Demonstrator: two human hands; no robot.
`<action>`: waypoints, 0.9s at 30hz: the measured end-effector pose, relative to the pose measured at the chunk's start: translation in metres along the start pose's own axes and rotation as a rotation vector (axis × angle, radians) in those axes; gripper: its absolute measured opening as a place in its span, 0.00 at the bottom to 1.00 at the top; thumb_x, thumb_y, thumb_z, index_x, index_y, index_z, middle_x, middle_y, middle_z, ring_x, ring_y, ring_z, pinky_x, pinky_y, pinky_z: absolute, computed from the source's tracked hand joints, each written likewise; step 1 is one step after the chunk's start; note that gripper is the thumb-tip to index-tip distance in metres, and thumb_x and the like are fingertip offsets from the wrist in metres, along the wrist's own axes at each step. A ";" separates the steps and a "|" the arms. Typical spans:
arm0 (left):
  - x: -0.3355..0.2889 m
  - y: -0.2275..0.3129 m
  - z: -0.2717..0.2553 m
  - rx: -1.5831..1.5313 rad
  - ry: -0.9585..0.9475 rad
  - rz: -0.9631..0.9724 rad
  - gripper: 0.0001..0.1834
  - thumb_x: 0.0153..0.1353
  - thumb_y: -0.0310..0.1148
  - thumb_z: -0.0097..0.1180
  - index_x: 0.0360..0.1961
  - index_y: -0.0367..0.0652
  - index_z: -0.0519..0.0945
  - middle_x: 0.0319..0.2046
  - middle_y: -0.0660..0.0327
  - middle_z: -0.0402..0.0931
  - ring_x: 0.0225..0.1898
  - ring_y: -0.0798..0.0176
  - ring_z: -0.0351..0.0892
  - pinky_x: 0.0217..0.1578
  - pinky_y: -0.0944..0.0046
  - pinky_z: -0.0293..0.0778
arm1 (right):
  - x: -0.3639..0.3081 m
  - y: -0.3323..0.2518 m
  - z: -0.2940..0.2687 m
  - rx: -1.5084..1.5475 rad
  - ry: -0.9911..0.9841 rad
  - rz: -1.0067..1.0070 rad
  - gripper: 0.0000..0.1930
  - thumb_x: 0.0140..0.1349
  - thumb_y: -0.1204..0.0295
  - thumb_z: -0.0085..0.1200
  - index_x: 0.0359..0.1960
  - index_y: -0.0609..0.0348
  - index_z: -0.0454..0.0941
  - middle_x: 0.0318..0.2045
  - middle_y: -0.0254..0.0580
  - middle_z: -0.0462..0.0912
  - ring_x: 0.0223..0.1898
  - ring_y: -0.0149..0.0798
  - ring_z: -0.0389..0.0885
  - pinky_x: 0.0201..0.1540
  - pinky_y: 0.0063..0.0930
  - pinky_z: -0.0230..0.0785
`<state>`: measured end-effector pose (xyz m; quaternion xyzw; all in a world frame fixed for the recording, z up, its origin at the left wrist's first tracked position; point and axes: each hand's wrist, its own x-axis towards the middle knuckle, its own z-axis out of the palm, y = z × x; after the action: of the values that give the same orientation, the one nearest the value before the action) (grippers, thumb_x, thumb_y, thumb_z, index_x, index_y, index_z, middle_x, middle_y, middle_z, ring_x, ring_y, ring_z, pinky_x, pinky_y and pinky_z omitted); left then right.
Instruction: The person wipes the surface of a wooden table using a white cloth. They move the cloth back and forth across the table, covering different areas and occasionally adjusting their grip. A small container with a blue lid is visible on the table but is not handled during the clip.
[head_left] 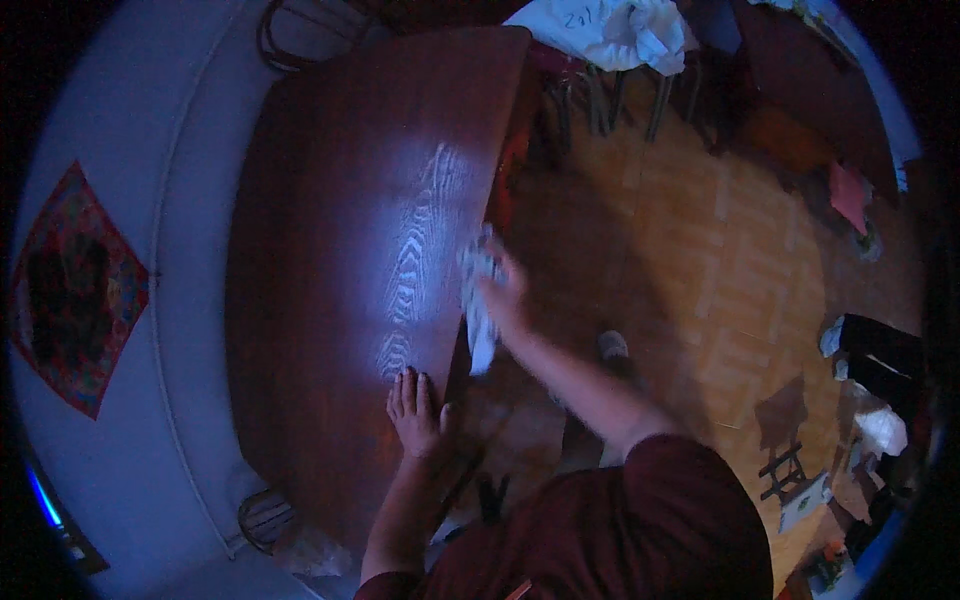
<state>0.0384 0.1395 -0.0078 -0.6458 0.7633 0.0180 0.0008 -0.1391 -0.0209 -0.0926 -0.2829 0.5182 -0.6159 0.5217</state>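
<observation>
A long dark reddish-brown wooden table [310,260] stretches ahead of me, with pale light shining on its wavy grain. Near its right edge my left hand [416,412] lies flat on the top, fingers extended and holding nothing. My right hand [503,290] is farther ahead at the same edge, closed round a pale, patterned cloth [480,325]. Part of the cloth hangs down over the table's side. Motion smears the right hand a little, and its fingertips are partly hidden by the cloth.
White bags [610,35] rest on something beyond the table's far end, near metal stool legs [657,108]. One chair [290,35] stands at the far left, another [262,520] at the near left. A small folding stool [800,495] is on the tiled floor [720,250] at right.
</observation>
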 end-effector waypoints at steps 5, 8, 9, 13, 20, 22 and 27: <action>-0.007 -0.009 0.003 0.010 -0.007 -0.002 0.34 0.56 0.45 0.51 0.61 0.38 0.63 0.65 0.46 0.53 0.66 0.43 0.51 0.63 0.41 0.45 | 0.103 -0.062 -0.012 -0.170 -0.174 0.044 0.17 0.54 0.76 0.54 0.48 0.60 0.75 0.39 0.40 0.80 0.42 0.34 0.78 0.47 0.28 0.70; -0.006 -0.006 0.001 0.004 -0.011 -0.012 0.34 0.57 0.46 0.50 0.61 0.38 0.62 0.65 0.46 0.53 0.66 0.43 0.50 0.63 0.42 0.45 | 0.113 -0.048 -0.020 0.078 -0.032 0.045 0.20 0.53 0.72 0.56 0.49 0.58 0.75 0.41 0.43 0.81 0.45 0.38 0.78 0.49 0.31 0.69; -0.007 -0.008 0.004 0.012 -0.009 -0.009 0.34 0.57 0.46 0.50 0.61 0.38 0.62 0.65 0.46 0.53 0.66 0.43 0.50 0.63 0.42 0.45 | 0.100 -0.038 -0.015 0.083 -0.019 0.033 0.20 0.53 0.72 0.57 0.49 0.59 0.75 0.42 0.43 0.80 0.46 0.39 0.77 0.50 0.32 0.68; -0.010 -0.018 0.013 0.054 -0.017 -0.008 0.34 0.57 0.46 0.51 0.61 0.38 0.62 0.65 0.46 0.53 0.66 0.43 0.50 0.63 0.42 0.45 | -0.020 0.009 0.016 -0.142 0.061 -0.093 0.21 0.53 0.72 0.57 0.51 0.60 0.72 0.50 0.45 0.74 0.54 0.40 0.71 0.57 0.34 0.62; -0.002 -0.010 0.007 0.036 -0.055 -0.011 0.33 0.58 0.46 0.49 0.60 0.38 0.63 0.65 0.45 0.53 0.65 0.42 0.51 0.61 0.41 0.47 | 0.017 -0.012 0.000 0.076 -0.033 0.079 0.22 0.52 0.74 0.56 0.51 0.62 0.72 0.46 0.43 0.77 0.49 0.37 0.75 0.54 0.30 0.66; -0.017 -0.019 0.012 0.023 0.007 0.030 0.33 0.59 0.46 0.49 0.61 0.37 0.62 0.65 0.44 0.53 0.65 0.41 0.51 0.61 0.40 0.48 | 0.078 -0.038 0.009 -0.005 0.076 -0.071 0.19 0.52 0.76 0.55 0.48 0.63 0.73 0.43 0.40 0.79 0.45 0.34 0.77 0.51 0.29 0.68; -0.018 -0.029 0.025 0.048 0.028 0.088 0.32 0.60 0.47 0.46 0.61 0.36 0.61 0.63 0.41 0.54 0.64 0.40 0.53 0.60 0.40 0.49 | 0.148 -0.015 -0.002 -0.001 0.030 -0.017 0.20 0.51 0.77 0.55 0.49 0.62 0.74 0.43 0.41 0.79 0.46 0.35 0.76 0.51 0.29 0.67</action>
<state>0.0695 0.1535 -0.0334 -0.6115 0.7911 -0.0095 0.0048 -0.1898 -0.1603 -0.1075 -0.2782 0.5240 -0.6242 0.5083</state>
